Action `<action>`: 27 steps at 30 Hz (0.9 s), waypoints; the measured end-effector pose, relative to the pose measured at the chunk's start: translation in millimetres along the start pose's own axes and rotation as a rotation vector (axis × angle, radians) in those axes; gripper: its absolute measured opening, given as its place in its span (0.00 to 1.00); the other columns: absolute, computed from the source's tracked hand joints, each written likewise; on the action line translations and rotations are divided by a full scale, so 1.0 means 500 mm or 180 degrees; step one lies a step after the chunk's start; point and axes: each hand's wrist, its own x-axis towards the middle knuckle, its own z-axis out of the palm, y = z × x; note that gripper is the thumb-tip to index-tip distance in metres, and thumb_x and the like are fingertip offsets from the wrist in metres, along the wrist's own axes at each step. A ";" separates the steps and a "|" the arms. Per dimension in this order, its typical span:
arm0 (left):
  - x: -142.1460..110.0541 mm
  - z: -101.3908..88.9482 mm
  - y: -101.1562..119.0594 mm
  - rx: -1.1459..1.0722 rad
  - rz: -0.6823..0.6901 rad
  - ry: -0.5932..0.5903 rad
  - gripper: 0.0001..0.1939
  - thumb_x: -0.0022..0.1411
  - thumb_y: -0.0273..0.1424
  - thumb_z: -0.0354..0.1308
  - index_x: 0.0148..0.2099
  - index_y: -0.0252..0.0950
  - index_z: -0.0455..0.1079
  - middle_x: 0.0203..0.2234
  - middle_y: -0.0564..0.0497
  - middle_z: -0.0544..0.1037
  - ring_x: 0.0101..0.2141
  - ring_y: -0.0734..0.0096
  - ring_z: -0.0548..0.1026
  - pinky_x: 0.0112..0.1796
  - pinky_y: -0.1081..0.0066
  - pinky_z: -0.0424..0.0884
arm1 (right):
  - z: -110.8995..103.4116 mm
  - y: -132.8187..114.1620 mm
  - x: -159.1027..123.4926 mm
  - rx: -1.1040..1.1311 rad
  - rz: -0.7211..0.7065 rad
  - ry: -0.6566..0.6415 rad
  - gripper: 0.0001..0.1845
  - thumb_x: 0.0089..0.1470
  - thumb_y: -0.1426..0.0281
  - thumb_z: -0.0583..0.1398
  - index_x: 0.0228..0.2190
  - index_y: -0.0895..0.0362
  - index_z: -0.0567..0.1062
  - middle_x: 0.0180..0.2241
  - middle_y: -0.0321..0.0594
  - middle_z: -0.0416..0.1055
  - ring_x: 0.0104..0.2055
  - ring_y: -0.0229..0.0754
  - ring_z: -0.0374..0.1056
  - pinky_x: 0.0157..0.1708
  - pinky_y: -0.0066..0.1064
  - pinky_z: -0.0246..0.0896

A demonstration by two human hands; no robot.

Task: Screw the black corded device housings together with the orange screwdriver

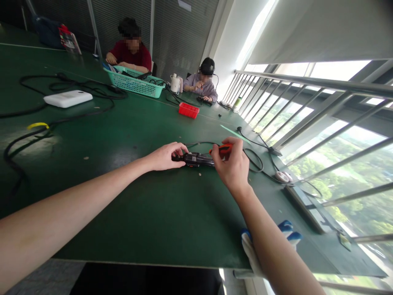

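Observation:
A long black device point(198, 159), perhaps a hair straightener, lies on the green table point(147, 221) in front of me. My left hand point(168, 156) is closed on its left end, thumb and fingers on either side. In my right hand point(232, 166) is a screwdriver with an orange and black handle point(225, 149), held above the device's right part. The screwdriver's shaft cannot be made out, and my right hand covers the device's right end. A thin dark cord point(260, 167) curls on the table beyond and to the right of my right hand.
A red tray point(188, 110) and a turquoise basket point(135, 84) stand farther back, near two people at work. White-and-blue gloves point(251, 250) lie under my right forearm. Black cables and a white box point(68, 98) are at left; a metal railing point(307, 84) runs along the right.

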 end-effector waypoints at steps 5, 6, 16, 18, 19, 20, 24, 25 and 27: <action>0.000 0.000 -0.001 0.0032 0.0037 -0.0007 0.21 0.57 0.39 0.65 0.52 0.43 0.70 0.39 0.52 0.74 0.39 0.65 0.74 0.41 0.66 0.70 | 0.007 -0.017 -0.017 0.0588 -0.0117 -0.0009 0.16 0.62 0.59 0.61 0.45 0.52 0.64 0.36 0.36 0.72 0.30 0.39 0.72 0.30 0.31 0.69; 0.000 0.000 -0.002 0.0034 0.0042 -0.0008 0.21 0.57 0.39 0.65 0.53 0.43 0.70 0.39 0.52 0.74 0.39 0.66 0.74 0.41 0.66 0.70 | 0.012 -0.022 -0.020 0.0618 -0.0206 -0.0089 0.16 0.63 0.59 0.61 0.45 0.52 0.64 0.36 0.37 0.73 0.31 0.39 0.73 0.30 0.31 0.69; 0.001 0.005 -0.005 0.0020 0.0030 0.0015 0.21 0.57 0.38 0.65 0.53 0.43 0.70 0.39 0.52 0.74 0.39 0.65 0.75 0.40 0.66 0.71 | 0.032 -0.035 -0.030 0.0434 -0.0645 -0.0308 0.12 0.64 0.62 0.60 0.44 0.53 0.64 0.34 0.38 0.75 0.32 0.41 0.72 0.33 0.34 0.69; 0.000 0.005 -0.005 0.0006 0.0025 0.0015 0.21 0.57 0.38 0.65 0.53 0.43 0.70 0.39 0.51 0.74 0.40 0.65 0.75 0.41 0.66 0.72 | 0.029 -0.034 -0.030 0.0380 -0.0557 -0.0259 0.12 0.64 0.62 0.61 0.44 0.52 0.64 0.34 0.38 0.75 0.32 0.42 0.73 0.33 0.34 0.68; 0.000 0.005 -0.004 -0.0003 0.0037 0.0017 0.21 0.57 0.38 0.65 0.53 0.43 0.70 0.39 0.51 0.74 0.40 0.65 0.75 0.41 0.66 0.72 | 0.028 -0.033 -0.030 0.0348 -0.0510 -0.0260 0.12 0.64 0.62 0.61 0.44 0.52 0.64 0.34 0.38 0.75 0.32 0.42 0.73 0.33 0.34 0.68; -0.001 0.005 -0.004 -0.0011 0.0053 0.0020 0.21 0.57 0.38 0.65 0.53 0.43 0.70 0.39 0.51 0.74 0.40 0.65 0.75 0.42 0.66 0.72 | 0.028 -0.032 -0.030 0.0325 -0.0479 -0.0277 0.12 0.64 0.62 0.61 0.44 0.52 0.64 0.34 0.38 0.75 0.32 0.42 0.73 0.32 0.34 0.68; -0.001 0.004 -0.002 -0.0009 0.0052 0.0023 0.21 0.57 0.38 0.65 0.53 0.43 0.70 0.39 0.51 0.74 0.39 0.65 0.75 0.42 0.66 0.72 | 0.030 -0.033 -0.031 0.0341 -0.0471 -0.0286 0.15 0.63 0.62 0.61 0.47 0.53 0.64 0.35 0.38 0.74 0.33 0.44 0.73 0.34 0.36 0.69; 0.000 0.004 -0.002 -0.0008 0.0039 0.0020 0.21 0.57 0.38 0.65 0.53 0.43 0.70 0.39 0.51 0.74 0.39 0.65 0.75 0.41 0.66 0.72 | 0.030 -0.035 -0.031 0.0369 -0.0505 -0.0292 0.16 0.62 0.63 0.61 0.48 0.53 0.64 0.36 0.39 0.75 0.35 0.45 0.74 0.35 0.37 0.70; 0.000 0.004 -0.002 -0.0008 0.0035 0.0012 0.21 0.57 0.38 0.65 0.53 0.43 0.70 0.39 0.51 0.74 0.39 0.64 0.75 0.41 0.66 0.71 | 0.028 -0.039 -0.030 0.0400 -0.0615 -0.0320 0.18 0.61 0.64 0.62 0.50 0.54 0.63 0.39 0.42 0.75 0.39 0.46 0.74 0.39 0.39 0.71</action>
